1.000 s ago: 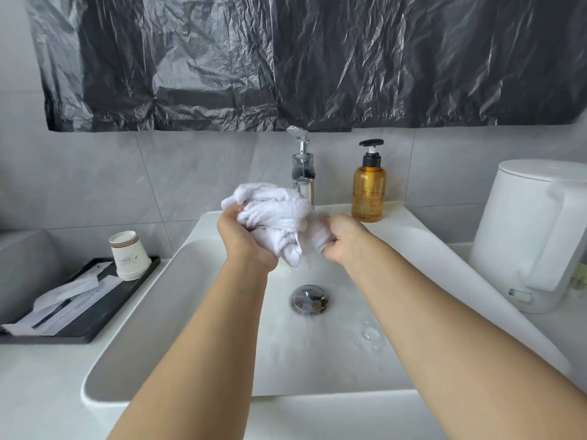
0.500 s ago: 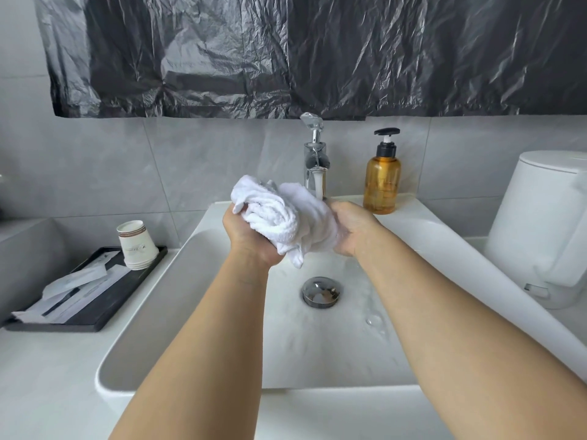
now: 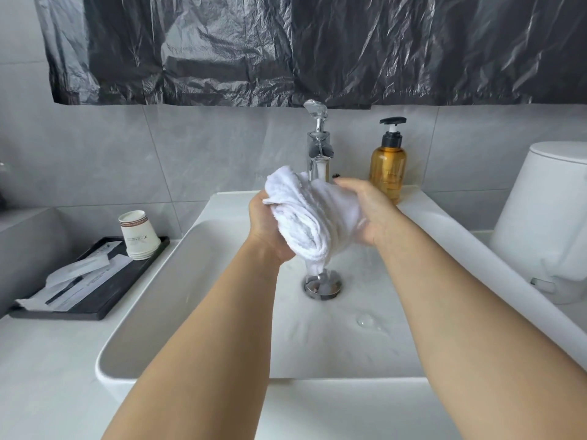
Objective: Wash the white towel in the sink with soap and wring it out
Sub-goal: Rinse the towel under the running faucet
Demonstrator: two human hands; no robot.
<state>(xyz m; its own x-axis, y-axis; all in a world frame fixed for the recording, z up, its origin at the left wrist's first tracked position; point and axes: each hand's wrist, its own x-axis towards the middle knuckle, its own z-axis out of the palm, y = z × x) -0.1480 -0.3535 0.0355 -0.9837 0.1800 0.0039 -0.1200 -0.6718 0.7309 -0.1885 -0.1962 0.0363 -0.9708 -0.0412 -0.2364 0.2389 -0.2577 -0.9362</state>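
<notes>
Far left of the fingers, on the desk (image 3: 47,360): a black tray (image 3: 104,296) carrying flat paper sachets (image 3: 79,274) and a stack of paper cups (image 3: 139,235), mouths up, insides not visible from here. Probably parked there to stay dry, well apart from the splash.

Nearer, the sink (image 3: 190,296), a wide white basin with a wet floor and a few bubbles below and to the right of the fingers. Directly beneath the fingers, the drain (image 3: 322,285), apparently open, so little water pools.

Left hand (image 3: 266,230) under and beside the towel (image 3: 313,217), fingers curled round its bunched lower half. Towel held up over the basin, not lying in it, likely so that drips fall straight to the drain; a tail hangs just above it.

Right hand (image 3: 365,214) against the towel's other side, fingers bent over the top edge and gripping. Palms opposed, suited to rubbing or twisting the cloth between them; which of the two cannot be told.

Just behind the fingers, the tap (image 3: 319,154); water running or not cannot be told. To the right of the fingers, an amber soap bottle (image 3: 388,166) on the sink's back ledge, pump up, mostly full. Far right, a white bin (image 3: 546,223), lid closed, contents hidden.
</notes>
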